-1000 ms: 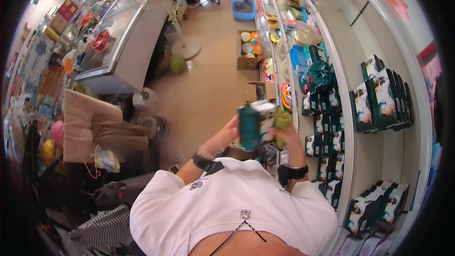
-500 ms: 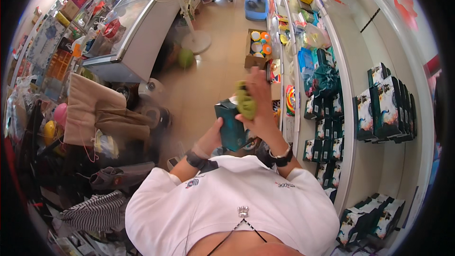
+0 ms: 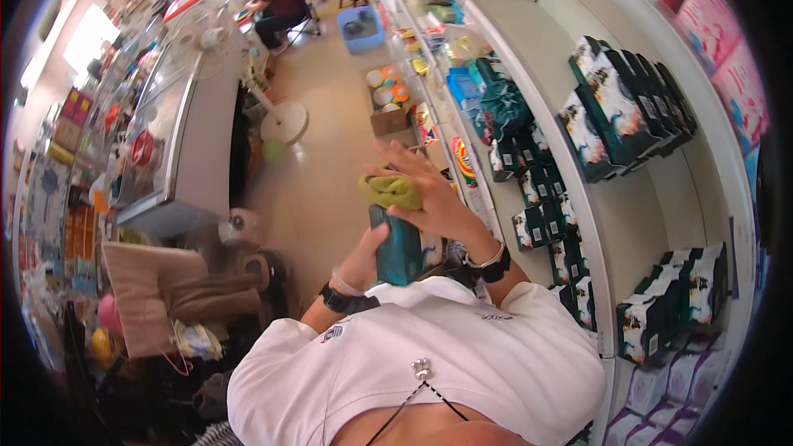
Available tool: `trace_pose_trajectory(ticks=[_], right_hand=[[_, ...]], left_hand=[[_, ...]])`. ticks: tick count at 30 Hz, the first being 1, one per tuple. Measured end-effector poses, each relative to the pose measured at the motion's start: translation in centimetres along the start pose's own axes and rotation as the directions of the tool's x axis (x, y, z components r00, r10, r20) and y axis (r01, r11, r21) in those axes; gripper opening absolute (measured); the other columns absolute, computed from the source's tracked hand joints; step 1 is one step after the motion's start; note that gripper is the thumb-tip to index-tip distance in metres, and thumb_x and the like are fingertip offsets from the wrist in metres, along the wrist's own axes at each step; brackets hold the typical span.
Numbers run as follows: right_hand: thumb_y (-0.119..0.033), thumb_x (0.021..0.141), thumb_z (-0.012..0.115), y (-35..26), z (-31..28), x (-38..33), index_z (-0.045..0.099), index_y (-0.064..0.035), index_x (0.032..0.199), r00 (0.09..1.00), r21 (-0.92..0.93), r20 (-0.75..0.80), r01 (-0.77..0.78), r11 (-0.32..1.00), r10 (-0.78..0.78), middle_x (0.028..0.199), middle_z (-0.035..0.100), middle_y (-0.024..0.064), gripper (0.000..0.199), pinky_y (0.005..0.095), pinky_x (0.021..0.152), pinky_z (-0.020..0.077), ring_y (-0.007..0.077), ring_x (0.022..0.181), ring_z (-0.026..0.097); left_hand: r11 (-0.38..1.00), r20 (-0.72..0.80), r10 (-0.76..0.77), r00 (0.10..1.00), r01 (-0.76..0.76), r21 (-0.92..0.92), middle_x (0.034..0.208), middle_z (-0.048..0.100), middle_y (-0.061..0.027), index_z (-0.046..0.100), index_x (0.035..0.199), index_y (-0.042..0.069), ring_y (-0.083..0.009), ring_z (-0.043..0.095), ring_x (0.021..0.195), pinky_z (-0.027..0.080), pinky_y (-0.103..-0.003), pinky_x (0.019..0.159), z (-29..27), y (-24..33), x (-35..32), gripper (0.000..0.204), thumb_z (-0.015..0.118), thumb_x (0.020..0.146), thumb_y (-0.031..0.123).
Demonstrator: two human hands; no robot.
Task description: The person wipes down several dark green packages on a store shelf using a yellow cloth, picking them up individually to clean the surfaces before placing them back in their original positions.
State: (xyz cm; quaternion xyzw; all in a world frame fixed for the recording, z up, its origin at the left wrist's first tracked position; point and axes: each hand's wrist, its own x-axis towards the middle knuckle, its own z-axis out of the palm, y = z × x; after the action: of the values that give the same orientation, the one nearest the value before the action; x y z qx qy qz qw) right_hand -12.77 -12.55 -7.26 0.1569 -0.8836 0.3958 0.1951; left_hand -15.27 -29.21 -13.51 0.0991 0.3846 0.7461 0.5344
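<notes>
My left hand (image 3: 364,259) grips a dark teal box (image 3: 396,246) from below and holds it upright in front of my chest. My right hand (image 3: 429,194) presses a yellow-green cloth (image 3: 390,189) onto the top of that box, fingers spread over it. Both wrists wear dark bands. The lower part of the box is hidden behind my white shirt.
White shelves (image 3: 578,173) on my right carry rows of dark teal boxes (image 3: 615,107). A glass counter (image 3: 178,140) runs along the left, with a white fan (image 3: 282,120) on the floor. A seated person (image 3: 279,8) and a blue tub (image 3: 361,27) are far down the aisle.
The box has come lower and nearer to my chest. My right hand with the cloth has shifted from the box's right side to its top. The view has swung toward the shelves.
</notes>
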Motion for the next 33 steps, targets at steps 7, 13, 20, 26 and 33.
trace_pose_trajectory(ticks=[7,13,20,26,33], right_hand=[[-0.030,0.073,0.055,0.3,-0.5,-5.9,0.044,-0.0190,0.119,0.979,0.056,-0.176,-0.093,0.994,0.101,0.135,0.022,0.0088,0.049,0.0514,0.096,0.0116,0.0294,0.125,0.017],[-0.042,0.068,0.058,-0.8,1.9,-7.3,0.042,-0.0216,0.120,0.988,-0.161,-0.131,-0.108,0.981,0.087,0.136,0.009,0.0175,0.058,0.0484,0.097,0.0118,0.0392,0.124,0.007],[-0.044,0.070,0.057,-0.1,-1.7,-5.0,0.039,-0.0133,0.121,0.961,-0.201,-0.259,-0.152,0.968,0.097,0.133,0.022,0.0144,0.062,0.0447,0.096,0.0198,0.0273,0.120,0.025],[-0.043,0.083,0.041,4.4,-1.1,-7.9,0.023,-0.0036,0.127,0.789,0.882,-0.260,-0.040,0.469,0.557,0.127,0.033,0.0077,0.061,0.0319,0.095,0.0274,0.0184,0.114,0.035],[-0.022,0.081,0.054,1.6,0.6,-9.3,0.030,-0.0054,0.124,0.689,0.984,-0.176,0.115,0.134,0.703,0.118,0.042,0.0052,0.052,0.0273,0.085,0.0373,0.0127,0.101,0.044]], left_hand=[[0.915,0.236,0.240,0.941,-0.301,0.269,0.124,0.033,-0.0119,0.010,0.131,0.004,-0.0215,0.039,0.112,0.035,-0.031,0.090,1.8,0.6,3.0,0.090,0.059,0.068,0.047],[0.972,0.230,0.229,0.946,-0.211,-0.099,0.128,0.030,-0.0112,0.010,0.132,0.016,-0.0256,0.032,0.117,0.028,-0.039,0.096,3.1,2.1,5.8,0.057,0.031,0.086,0.041],[0.987,0.258,0.011,0.966,-0.052,0.152,0.127,0.032,-0.0084,0.021,0.129,0.010,-0.0214,0.037,0.113,0.031,-0.036,0.094,1.1,1.0,6.6,0.058,0.030,0.085,0.046],[0.892,0.241,0.452,0.859,-0.430,-0.140,0.128,0.031,-0.0100,0.016,0.131,0.010,-0.0232,0.036,0.113,0.032,-0.036,0.093,6.3,2.6,8.2,0.072,0.032,0.079,0.057],[0.852,0.348,0.483,0.804,-0.523,0.024,0.127,0.031,-0.0126,0.003,0.132,0.010,-0.0224,0.037,0.112,0.033,-0.034,0.092,4.0,1.8,10.1,0.079,0.044,0.078,0.051]])
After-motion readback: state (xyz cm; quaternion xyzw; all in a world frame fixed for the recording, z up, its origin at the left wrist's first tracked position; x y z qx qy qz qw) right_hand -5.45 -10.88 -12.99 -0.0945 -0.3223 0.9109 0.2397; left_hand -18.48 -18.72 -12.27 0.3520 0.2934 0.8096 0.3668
